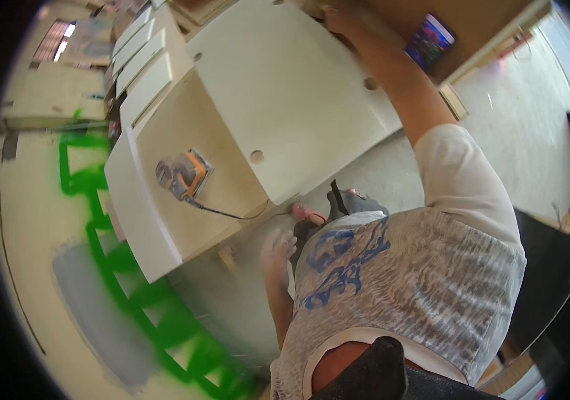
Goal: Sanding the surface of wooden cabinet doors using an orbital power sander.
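Observation:
My left hand hangs low beside my body, just off the near edge of the work surface. It is smeared by motion, so its fingers are unclear. My right arm stretches far forward, and my right hand is at the top edge of the view over the far side of a white panel with round holes. Its fingers are blurred and partly cut off, and what it may hold cannot be made out. An orange and dark grey power sander rests on a beige board, with its cord trailing toward me.
Several white narrow panels lie in a row at the far left. A phone-like lit screen rests on a brown board at the upper right. Green paint marks run along the left side. Dark panels stand at right.

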`<state>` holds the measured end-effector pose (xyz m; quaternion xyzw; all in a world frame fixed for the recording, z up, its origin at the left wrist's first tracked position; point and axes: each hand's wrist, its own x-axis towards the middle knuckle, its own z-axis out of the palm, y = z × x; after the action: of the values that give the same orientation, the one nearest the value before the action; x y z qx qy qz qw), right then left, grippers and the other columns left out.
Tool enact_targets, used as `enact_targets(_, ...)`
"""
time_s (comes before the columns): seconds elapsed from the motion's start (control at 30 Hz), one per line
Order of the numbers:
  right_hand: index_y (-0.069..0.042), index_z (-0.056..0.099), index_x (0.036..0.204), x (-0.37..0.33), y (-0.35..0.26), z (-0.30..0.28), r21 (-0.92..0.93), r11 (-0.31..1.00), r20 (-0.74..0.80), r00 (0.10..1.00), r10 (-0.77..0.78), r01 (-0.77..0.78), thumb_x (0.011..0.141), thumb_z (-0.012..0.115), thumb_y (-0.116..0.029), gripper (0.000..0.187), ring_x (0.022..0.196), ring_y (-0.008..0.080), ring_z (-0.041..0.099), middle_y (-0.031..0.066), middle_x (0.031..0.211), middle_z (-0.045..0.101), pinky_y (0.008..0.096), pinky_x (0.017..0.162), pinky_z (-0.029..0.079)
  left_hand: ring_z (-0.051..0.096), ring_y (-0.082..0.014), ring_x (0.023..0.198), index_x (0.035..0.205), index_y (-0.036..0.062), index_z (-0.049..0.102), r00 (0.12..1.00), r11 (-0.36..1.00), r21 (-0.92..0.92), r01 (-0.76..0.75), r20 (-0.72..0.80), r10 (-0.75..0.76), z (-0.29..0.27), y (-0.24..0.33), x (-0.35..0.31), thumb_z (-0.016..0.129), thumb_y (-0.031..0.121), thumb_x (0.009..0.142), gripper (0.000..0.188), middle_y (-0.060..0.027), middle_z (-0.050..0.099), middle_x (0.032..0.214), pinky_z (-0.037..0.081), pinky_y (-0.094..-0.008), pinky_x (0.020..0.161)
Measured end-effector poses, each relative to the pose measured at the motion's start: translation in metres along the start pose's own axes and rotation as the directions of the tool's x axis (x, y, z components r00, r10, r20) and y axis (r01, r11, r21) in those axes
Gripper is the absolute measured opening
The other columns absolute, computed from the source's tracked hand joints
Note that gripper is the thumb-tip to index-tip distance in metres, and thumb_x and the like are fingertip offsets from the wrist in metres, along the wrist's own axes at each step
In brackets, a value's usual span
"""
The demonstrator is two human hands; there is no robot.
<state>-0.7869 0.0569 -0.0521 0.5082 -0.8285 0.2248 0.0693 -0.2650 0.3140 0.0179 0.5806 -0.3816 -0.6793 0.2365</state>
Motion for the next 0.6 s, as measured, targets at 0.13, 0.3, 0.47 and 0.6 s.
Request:
enact_targets(0.13,-0.003,0.061,0.102,-0.005,0.009,-0.039,-0.18,0.975,0.104,0.988,-0.111,0.129,0.086,0.041,-0.015,0.029,0.101,0.0327,0.059,0.0169,0.103,0.063,0.0436,0.087,0.047,0.058,-0.0282,0.102,0.13,-0.0071,0.037,0.997,0.995,-0.095,0.003,-0.081,-0.011,-0.008,-0.017,-0.008,0.057,0.019,0.088,0.054,-0.0221,0.055,0.116,0.047,-0.0343,0.086)
enact_targets(0.3,-0.008,0.054,0.113,0.038,0.088,-0.006,-0.104,0.993,-0.376,0.922,-0.094,0.059,0.083,0.051,-0.018,0.032,0.09,0.0347,0.06,0.0192,0.101,0.062,0.0428,0.081,0.048,0.058,-0.0278,0.103,0.129,-0.0063,0.038,0.998,0.996,-0.078,-0.045,-0.045,0.041,-0.016,-0.007,-0.003,0.057,0.02,0.089,0.051,-0.0206,0.056,0.117,0.046,-0.0352,0.087)
enact_targets(0.47,-0.008,0.04,0.131,-0.019,0.042,-0.067,-0.05,0.994,-0.639,0.768,0.045,-0.1,0.087,0.044,-0.014,0.045,0.085,0.0356,0.062,0.0206,0.102,0.061,0.043,0.075,0.05,0.059,-0.0207,0.101,0.124,-0.0038,0.045,0.971,0.964,0.117,-0.237,0.052,0.232,-0.007,0.03,0.023,0.055,0.008,0.088,0.039,-0.0151,0.061,0.108,0.048,-0.0325,0.087)
enact_targets(0.6,-0.001,0.061,0.104,-0.104,-0.022,-0.103,0.528,0.842,-0.177,0.984,-0.021,0.113,0.083,0.057,-0.025,0.031,0.097,0.0271,0.06,0.0182,0.096,0.063,0.0415,0.08,0.049,0.058,-0.0207,0.103,0.125,-0.0045,0.044,0.937,0.953,0.106,-0.284,0.242,0.252,-0.011,0.055,0.048,0.056,0.004,0.087,0.042,-0.0153,0.06,0.112,0.046,-0.0319,0.089)
